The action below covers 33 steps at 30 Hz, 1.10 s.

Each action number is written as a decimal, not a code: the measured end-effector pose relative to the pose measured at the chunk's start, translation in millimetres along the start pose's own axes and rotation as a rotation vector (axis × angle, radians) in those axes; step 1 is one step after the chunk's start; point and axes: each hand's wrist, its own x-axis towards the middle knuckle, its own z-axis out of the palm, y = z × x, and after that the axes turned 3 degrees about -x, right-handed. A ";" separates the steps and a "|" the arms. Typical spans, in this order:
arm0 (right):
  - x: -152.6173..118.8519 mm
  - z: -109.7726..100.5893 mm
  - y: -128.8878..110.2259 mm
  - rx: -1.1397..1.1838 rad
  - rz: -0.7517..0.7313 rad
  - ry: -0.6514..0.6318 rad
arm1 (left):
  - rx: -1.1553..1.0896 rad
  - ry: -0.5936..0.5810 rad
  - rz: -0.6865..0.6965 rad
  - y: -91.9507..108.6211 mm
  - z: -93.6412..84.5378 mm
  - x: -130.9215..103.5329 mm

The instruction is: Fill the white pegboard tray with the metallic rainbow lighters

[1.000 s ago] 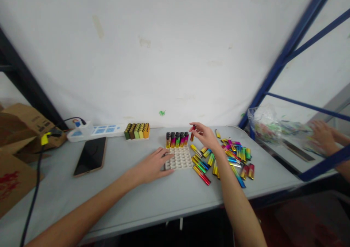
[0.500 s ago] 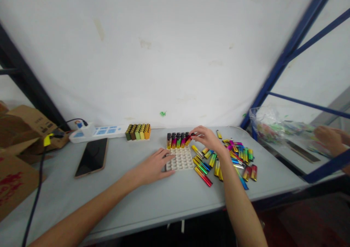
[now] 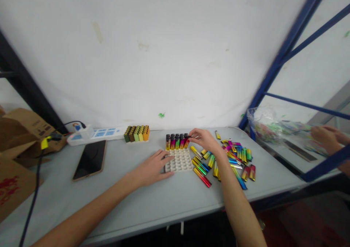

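A white grid tray (image 3: 180,160) with rows of holes lies on the table. Several black-topped, metallic-coloured lighters (image 3: 177,142) stand upright along its far side. My left hand (image 3: 153,168) is at the tray's left end, fingers over the edge and thumb by the front corner, gripping it. At the right end of the standing row, my right hand (image 3: 203,139) pinches the black top of a red-and-gold lighter (image 3: 186,143), which leans slightly; its lower end is down at the tray. Loose lighters (image 3: 202,177) lie piled right of the tray, partly behind my right forearm.
A full block of green-to-orange lighters (image 3: 137,134) stands back left. Further left are a phone (image 3: 90,160), a white power strip (image 3: 105,132), a black cable (image 3: 37,188) and cardboard boxes (image 3: 19,166). Beyond the blue frame (image 3: 276,62) at right are a plastic bag (image 3: 265,124) and another person's hands (image 3: 328,137).
The red-and-gold lighter has come closer to upright against the row, my right hand moving slightly left with it. My left hand stays on the tray. The view has shifted a little.
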 end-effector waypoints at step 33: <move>-24.7 -20.6 55.4 -0.768 0.835 0.215 | -0.001 -0.003 -0.012 -5.3 2.5 0.6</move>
